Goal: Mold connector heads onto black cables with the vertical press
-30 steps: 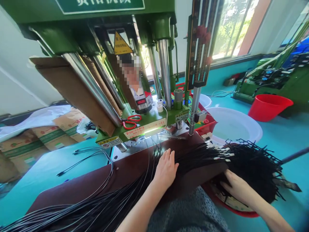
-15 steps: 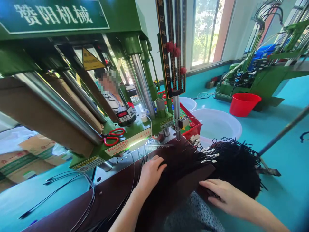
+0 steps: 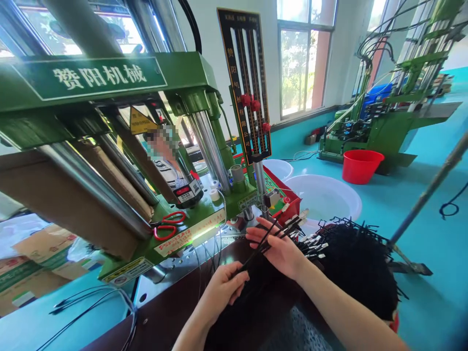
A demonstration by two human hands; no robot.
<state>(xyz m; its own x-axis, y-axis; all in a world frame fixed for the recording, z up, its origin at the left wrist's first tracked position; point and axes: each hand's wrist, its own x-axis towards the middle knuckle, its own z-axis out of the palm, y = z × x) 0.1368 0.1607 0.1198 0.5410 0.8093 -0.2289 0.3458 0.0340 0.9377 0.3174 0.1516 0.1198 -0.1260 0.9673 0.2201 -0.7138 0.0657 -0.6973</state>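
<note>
In the head view, my left hand [image 3: 224, 287] is closed around a few thin black cables [image 3: 259, 247] over the dark brown table edge. My right hand [image 3: 281, 251] is beside it, with the same cables running between its thumb and its mostly straight fingers. The cable ends point up and to the right past my right hand. Below that, more cables with silvery-white tips [image 3: 315, 245] lie at the table's right end. A large heap of black cables [image 3: 360, 273] stands right of my forearm.
A green press [image 3: 190, 214] stands ahead, with red-handled scissors [image 3: 170, 225] on its bed. Behind the table are a red control box [image 3: 292, 207] and a white basin [image 3: 323, 195]. A red bucket [image 3: 362, 167] sits on the floor. A person is partly visible behind the press.
My right hand has moved up and left from the table's front edge to the cables. My left hand has closed on the cables, which are now lifted. The view has tilted upward.
</note>
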